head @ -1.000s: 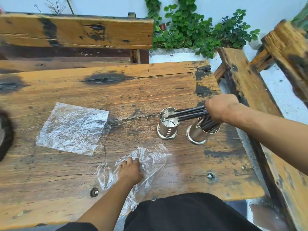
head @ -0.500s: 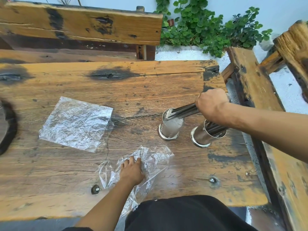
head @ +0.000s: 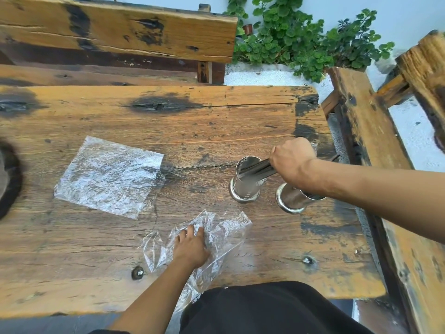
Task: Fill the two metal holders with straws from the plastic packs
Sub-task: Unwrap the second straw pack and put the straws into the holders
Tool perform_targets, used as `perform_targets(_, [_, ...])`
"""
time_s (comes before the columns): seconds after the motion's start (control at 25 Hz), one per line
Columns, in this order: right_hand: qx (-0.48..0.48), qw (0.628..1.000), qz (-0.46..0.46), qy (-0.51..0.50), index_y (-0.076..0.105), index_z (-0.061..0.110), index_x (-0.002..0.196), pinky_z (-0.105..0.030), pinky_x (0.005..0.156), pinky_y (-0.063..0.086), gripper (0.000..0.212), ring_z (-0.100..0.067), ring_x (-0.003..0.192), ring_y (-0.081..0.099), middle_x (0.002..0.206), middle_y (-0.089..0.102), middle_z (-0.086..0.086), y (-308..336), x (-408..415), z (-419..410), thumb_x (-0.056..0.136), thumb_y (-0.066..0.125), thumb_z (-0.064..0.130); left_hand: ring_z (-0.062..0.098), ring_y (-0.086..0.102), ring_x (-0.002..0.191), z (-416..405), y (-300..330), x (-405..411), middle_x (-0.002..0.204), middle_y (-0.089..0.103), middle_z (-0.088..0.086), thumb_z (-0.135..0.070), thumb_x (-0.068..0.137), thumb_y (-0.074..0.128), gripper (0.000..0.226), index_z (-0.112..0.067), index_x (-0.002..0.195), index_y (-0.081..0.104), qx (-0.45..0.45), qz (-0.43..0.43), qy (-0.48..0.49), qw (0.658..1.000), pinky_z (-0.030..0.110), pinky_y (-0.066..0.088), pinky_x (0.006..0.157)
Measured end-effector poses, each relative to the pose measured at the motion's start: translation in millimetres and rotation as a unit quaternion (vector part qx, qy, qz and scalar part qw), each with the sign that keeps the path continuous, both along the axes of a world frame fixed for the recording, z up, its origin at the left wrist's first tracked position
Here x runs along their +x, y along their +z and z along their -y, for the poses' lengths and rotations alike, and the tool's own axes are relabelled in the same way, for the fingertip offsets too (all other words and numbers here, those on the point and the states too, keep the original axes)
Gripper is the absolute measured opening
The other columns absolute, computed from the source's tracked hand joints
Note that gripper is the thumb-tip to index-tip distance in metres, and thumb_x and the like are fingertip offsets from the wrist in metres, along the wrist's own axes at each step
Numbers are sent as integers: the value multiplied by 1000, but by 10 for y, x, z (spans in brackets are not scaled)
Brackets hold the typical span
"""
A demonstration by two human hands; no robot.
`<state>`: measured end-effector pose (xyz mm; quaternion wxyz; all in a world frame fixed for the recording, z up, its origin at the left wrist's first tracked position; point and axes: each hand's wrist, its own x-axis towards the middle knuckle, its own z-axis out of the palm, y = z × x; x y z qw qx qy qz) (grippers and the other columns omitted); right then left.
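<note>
Two shiny metal holders stand side by side on the wooden table (head: 216, 121): the left holder (head: 245, 186) and the right holder (head: 292, 198). My right hand (head: 292, 161) is closed around a bundle of dark straws (head: 257, 169), whose tips reach into the mouth of the left holder. My forearm hides the top of the right holder, so its contents cannot be seen. My left hand (head: 191, 247) lies flat, fingers spread, on a crumpled clear plastic pack (head: 224, 230) near the front edge. A second, flattened plastic pack (head: 108, 177) lies further left.
Wooden benches stand behind the table (head: 115, 32) and along its right side (head: 375, 145). Green plants (head: 301, 39) grow at the back on white gravel. A dark round object (head: 9, 179) sits at the left edge. Bolt heads (head: 137, 272) dot the tabletop.
My right hand has carried the straw bundle leftward and down, so the tips now sit inside the left holder's mouth. The left hand stays on the crumpled pack.
</note>
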<state>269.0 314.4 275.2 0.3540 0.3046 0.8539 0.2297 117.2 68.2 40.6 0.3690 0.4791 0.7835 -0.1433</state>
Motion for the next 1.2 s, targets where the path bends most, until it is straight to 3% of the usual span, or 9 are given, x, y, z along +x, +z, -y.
perform_targets(0.24, [-19,1000,13,-19,70,16,109,-29,65,46,22,-17,80,59,94,69,4,-214,-161,-98,103,51,9,38,22,150,23,-19,-20,164,18,14,-48,97,52,77,-24,161,18,3,7,2,1000,52,20,126])
perform_targets(0.4, [-38,998,23,-33,65,11,131,-29,70,47,32,-18,103,68,116,72,1,-421,-268,-157,103,51,7,35,19,154,57,4,-29,166,20,10,-49,97,47,74,-26,162,19,19,5,14,1000,53,13,128])
perform_targets(0.56, [-59,995,58,-51,69,15,124,-32,81,54,28,-23,111,68,122,71,-1,-623,-374,-211,100,55,7,33,12,158,133,-8,15,170,12,7,-48,98,44,76,-27,164,12,25,8,31,999,53,2,129])
perform_targets(0.68, [-75,993,66,-57,69,15,118,-35,84,56,23,-23,103,69,115,72,-1,-695,-408,-238,99,59,9,31,9,159,148,-12,-8,171,9,6,-49,97,49,81,-27,164,8,22,17,26,999,53,2,129])
perform_targets(0.8, [-86,994,24,-56,62,11,121,-30,72,52,21,-18,84,64,99,69,3,-684,-386,-283,100,60,13,31,9,159,144,-5,-32,171,9,6,-50,97,51,81,-27,164,11,27,23,28,999,53,3,129])
perform_targets(0.88, [-99,994,3,-46,53,9,128,-30,66,46,32,-17,81,59,92,63,3,-669,-374,-329,98,63,16,32,9,159,141,-4,-26,171,9,7,-49,98,51,80,-27,164,12,28,25,28,999,53,4,129])
perform_targets(1.0, [-140,989,-16,-41,48,11,130,-30,68,51,54,-17,83,58,86,55,2,-650,-369,-412,87,78,23,32,7,159,141,11,-16,171,8,7,-49,98,50,80,-27,164,11,27,23,29,999,53,3,129])
perform_targets(1.2, [-212,976,-44,-10,31,20,152,-31,76,49,102,-22,112,53,129,51,-5,-672,-296,-530,71,86,47,31,5,159,134,12,-22,171,7,8,-49,98,51,81,-26,164,10,24,26,28,999,52,3,130])
